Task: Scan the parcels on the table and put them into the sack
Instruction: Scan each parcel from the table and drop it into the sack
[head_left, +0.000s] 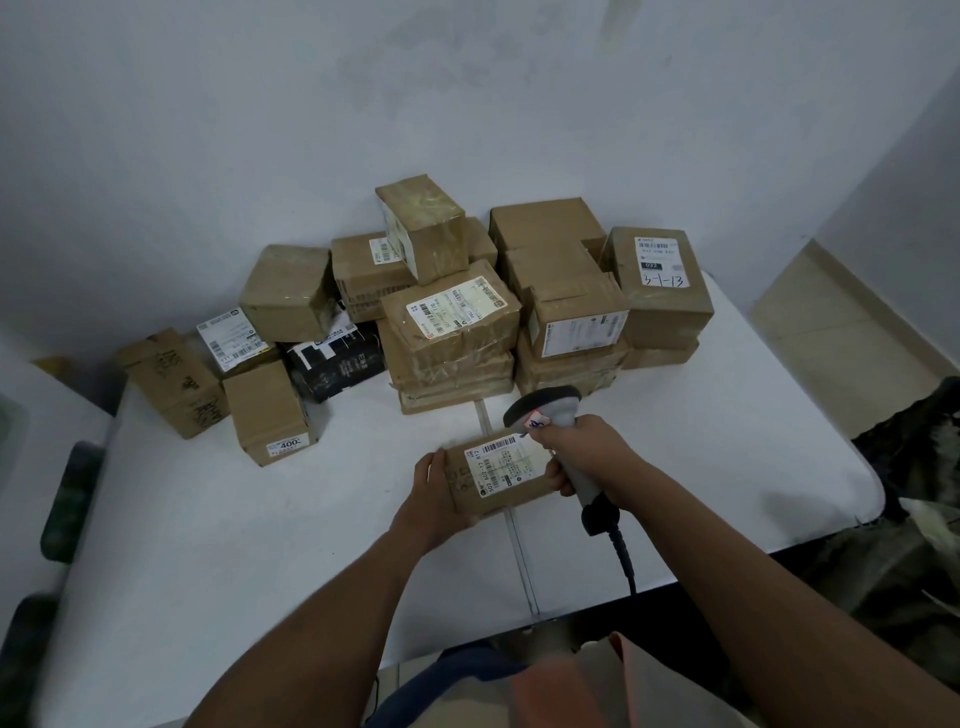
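A small brown cardboard parcel (498, 475) with a white barcode label on top sits at the middle of the white table (208, 545). My left hand (431, 491) grips its left end. My right hand (584, 452) holds a grey handheld scanner (550, 410) by the handle, its head just above the parcel's far right corner, its black cable trailing toward me. A dark sack (914, 467) lies at the table's right edge, only partly in view.
A heap of several brown parcels (452, 322) fills the back of the table against the wall, with a black parcel (337, 366) among them. Loose boxes (270, 413) stand at the left. Dark objects (67, 499) sit beyond the table's left edge.
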